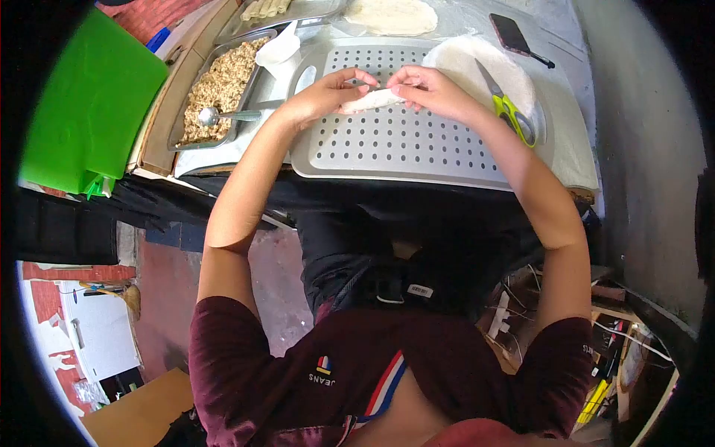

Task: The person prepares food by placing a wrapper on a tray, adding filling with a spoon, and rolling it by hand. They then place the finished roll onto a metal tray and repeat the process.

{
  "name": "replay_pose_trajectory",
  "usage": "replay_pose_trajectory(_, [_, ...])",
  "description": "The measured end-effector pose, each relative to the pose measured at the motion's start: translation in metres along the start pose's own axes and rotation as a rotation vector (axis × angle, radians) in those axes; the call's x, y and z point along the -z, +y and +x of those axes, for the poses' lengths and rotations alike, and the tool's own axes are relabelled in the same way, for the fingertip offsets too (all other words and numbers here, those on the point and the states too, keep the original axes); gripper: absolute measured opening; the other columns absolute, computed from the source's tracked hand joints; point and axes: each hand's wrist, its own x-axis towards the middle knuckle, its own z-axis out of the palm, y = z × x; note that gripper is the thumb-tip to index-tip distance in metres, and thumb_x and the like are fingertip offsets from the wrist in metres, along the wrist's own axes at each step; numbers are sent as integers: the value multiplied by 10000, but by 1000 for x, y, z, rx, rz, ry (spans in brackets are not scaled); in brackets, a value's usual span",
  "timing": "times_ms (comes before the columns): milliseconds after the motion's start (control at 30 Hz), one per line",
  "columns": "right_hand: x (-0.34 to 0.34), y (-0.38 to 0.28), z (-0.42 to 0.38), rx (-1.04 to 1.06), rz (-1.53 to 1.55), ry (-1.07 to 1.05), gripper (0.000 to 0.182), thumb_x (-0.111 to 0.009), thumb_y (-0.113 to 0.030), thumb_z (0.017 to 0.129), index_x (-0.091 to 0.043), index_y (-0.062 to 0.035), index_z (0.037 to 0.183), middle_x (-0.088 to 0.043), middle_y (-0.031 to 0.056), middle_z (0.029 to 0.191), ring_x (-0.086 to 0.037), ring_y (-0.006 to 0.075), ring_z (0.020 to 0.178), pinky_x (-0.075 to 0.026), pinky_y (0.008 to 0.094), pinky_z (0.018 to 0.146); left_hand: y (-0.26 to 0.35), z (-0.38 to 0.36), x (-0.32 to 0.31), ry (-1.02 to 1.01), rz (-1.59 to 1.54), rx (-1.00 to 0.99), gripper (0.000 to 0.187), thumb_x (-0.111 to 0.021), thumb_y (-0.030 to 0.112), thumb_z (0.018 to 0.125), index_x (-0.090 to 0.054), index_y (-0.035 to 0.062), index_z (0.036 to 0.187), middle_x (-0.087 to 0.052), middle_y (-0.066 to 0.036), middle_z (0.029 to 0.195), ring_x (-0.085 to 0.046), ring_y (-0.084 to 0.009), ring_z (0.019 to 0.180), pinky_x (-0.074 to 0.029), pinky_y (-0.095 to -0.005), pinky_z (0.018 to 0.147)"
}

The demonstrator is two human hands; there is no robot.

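Observation:
A pale filled roll (366, 101) in a thin wrapper lies across the perforated metal tray (335, 160). My left hand (326, 97) pinches its left end between thumb and fingers. At the right end, my right hand (433, 91) grips the roll with thumb and fingertips. Both hands are low over the tray, and the fingers partly cover the roll. To the left, a metal pan (237, 130) contains a chopped brown filling (223, 86), with a metal scoop (210, 116) resting in it.
Right of my hands are a stack of round wrappers (462, 59), green-handled scissors (514, 119) and a phone (509, 33). Behind stand a white cup (279, 54), another wrapper (391, 16) and a tray of finished rolls (266, 7). A green board (89, 97) stands left.

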Motion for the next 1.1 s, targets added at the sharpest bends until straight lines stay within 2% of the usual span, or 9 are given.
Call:
replay_pose_trajectory(67, [0,-4,-9,-77,95,-14,232,-590,-248,992,-625,-58,1122,-615,1,860,-555,71,768,-452,225,663,10,-10,-13,-20,-73,-74,341,-670,206,933,-593,84,1242,-626,4,1053,-575,-98,995,-465,-258,858])
replay_pose_trajectory(167, [2,-7,-22,-169,235,8,267,-572,-278,1003,-627,-42,1116,-611,15,845,-544,75,729,-453,219,646,14,-14,-28,97,386,-476,307,-729,199,868,-661,81,1144,-670,-41,971,-603,-125,940,-485,-287,833])
replay_pose_trajectory(333, [8,-17,-48,-260,493,29,391,-480,-378,1037,-639,-37,1143,-633,47,920,-558,108,769,-464,245,669,27,-25,-51,220,469,-451,269,-740,168,845,-690,30,1069,-704,-70,904,-649,-175,856,-503,-309,826])
replay_pose_trajectory(433, [6,-32,-67,-222,297,146,460,-439,-425,1040,-635,-36,1188,-645,55,1016,-565,120,857,-467,262,700,25,-25,-54,196,348,-382,249,-723,191,876,-695,25,1060,-708,-51,895,-645,-153,838,-503,-293,803])
replay_pose_trajectory(633, [-15,-9,-78,149,34,323,357,-656,-328,947,-665,-21,1130,-632,30,986,-550,80,848,-475,257,719,15,-22,-60,20,-140,-156,252,-699,259,923,-697,35,1039,-701,7,906,-598,-47,808,-463,-216,730])
replay_pose_trajectory(667, [-18,-11,-80,-27,163,336,348,-718,-274,905,-665,-11,1126,-636,37,1009,-573,79,871,-477,253,732,18,-23,-63,4,-190,-117,251,-698,262,924,-696,39,1039,-700,13,907,-591,-37,807,-456,-208,726])
replay_pose_trajectory(700, [-20,-12,-81,-11,163,359,352,-720,-280,904,-667,-10,1123,-636,41,1021,-580,80,875,-476,249,730,21,-24,-65,-14,-241,-76,250,-698,265,925,-696,42,1039,-699,19,908,-585,-27,805,-448,-201,721])
replay_pose_trajectory(1033, [-11,-19,-95,70,2,405,344,-749,-253,853,-650,-77,1132,-626,18,1153,-563,151,1067,-429,309,852,52,-10,-43,-292,17,-13,248,-717,205,898,-700,57,1096,-689,26,953,-586,-42,881,-452,-220,793])
replay_pose_trajectory(1100, [-11,-21,-105,87,-37,506,314,-724,-192,868,-632,-77,1145,-625,24,1163,-559,151,1079,-425,310,854,59,6,-16,-196,73,-30,252,-725,219,889,-702,65,1087,-692,23,951,-592,-52,876,-455,-226,796])
